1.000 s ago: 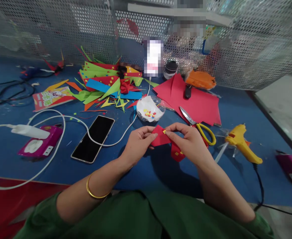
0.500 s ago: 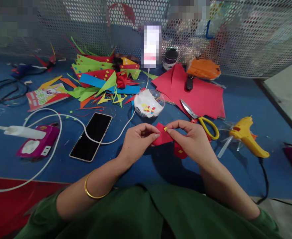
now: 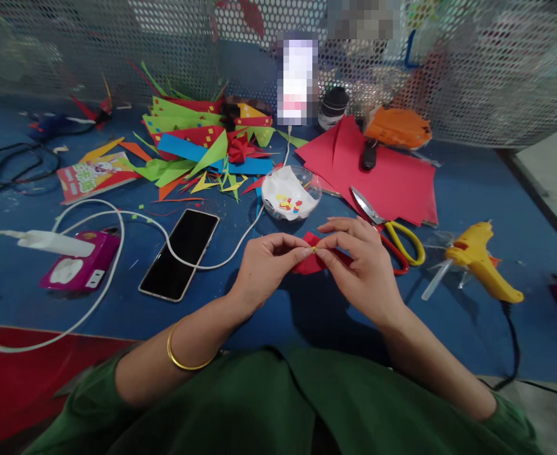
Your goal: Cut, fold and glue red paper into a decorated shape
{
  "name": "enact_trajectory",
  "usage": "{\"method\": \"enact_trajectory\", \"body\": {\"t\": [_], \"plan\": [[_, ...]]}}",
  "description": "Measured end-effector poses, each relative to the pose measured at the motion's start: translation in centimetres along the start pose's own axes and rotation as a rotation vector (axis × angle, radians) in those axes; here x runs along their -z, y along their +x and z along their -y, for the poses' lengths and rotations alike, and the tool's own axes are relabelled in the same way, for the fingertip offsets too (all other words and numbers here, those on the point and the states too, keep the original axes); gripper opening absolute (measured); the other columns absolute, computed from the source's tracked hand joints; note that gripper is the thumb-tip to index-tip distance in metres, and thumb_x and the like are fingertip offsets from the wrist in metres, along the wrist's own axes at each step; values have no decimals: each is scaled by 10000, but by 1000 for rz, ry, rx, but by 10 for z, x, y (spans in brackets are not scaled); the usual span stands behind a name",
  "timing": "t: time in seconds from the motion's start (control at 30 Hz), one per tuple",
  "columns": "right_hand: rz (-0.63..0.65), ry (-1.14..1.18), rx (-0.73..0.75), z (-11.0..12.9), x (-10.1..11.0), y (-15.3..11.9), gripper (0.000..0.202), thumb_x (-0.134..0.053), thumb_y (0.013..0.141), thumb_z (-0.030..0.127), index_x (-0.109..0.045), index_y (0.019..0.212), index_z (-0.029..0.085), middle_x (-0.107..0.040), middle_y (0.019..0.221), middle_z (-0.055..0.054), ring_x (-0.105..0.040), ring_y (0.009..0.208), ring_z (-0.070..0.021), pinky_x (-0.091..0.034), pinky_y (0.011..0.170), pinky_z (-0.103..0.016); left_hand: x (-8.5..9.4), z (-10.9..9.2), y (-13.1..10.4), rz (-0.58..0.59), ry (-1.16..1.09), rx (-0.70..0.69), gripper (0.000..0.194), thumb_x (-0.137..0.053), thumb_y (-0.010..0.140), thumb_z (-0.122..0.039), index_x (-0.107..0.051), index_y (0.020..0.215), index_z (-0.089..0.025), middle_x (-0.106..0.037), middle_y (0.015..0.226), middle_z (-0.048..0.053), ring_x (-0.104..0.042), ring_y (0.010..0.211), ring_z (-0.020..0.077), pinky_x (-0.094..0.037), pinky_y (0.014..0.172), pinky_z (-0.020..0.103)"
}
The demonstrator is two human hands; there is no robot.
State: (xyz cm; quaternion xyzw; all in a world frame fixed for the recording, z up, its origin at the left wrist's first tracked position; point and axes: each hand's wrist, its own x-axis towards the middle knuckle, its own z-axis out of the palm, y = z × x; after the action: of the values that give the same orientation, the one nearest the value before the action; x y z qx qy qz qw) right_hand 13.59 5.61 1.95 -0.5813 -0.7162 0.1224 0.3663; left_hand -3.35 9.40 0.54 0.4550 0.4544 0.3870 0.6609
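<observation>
My left hand (image 3: 269, 268) and my right hand (image 3: 366, 268) meet at the fingertips in front of me, each closed in a pinch. Between them shows a tiny yellow paper piece (image 3: 313, 250). Red paper (image 3: 309, 265) lies just behind and below the fingertips, partly covered by them; whether other fingers also grip it is hidden. Red-and-yellow-handled scissors (image 3: 396, 243) rest beside my right hand. Beyond my hands stands a clear bowl (image 3: 317, 201) lined with white paper, with small coloured paper bits (image 3: 290, 203) in it.
A phone (image 3: 181, 253) with a white cable across it and a purple socket block (image 3: 81, 262) lie to the left. A yellow glue gun (image 3: 487, 262) is at right. Red sheets (image 3: 392, 189) and a pile of cut coloured paper (image 3: 202, 139) lie farther back, before a perforated screen (image 3: 174, 38).
My fingertips have come together over the yellow piece, which showed at my right fingertips before. A folded red piece with yellow squares under my right hand is now out of sight. The view shifted slightly.
</observation>
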Motion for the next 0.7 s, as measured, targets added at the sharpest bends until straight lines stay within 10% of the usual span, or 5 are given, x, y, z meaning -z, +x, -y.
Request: {"method": "enact_trajectory", "body": {"t": [0.7], "plan": [[-82,54,-112,1,3,1,63,-662,866,251,-704,820,258,-713,1048,-49,-637,1125,-261,-444,1034,-520,-1,-1,0,4,85,-82,127,-754,770,-282,-732,787,-159,-712,724,0,-608,658,100,-490,644,214]]}}
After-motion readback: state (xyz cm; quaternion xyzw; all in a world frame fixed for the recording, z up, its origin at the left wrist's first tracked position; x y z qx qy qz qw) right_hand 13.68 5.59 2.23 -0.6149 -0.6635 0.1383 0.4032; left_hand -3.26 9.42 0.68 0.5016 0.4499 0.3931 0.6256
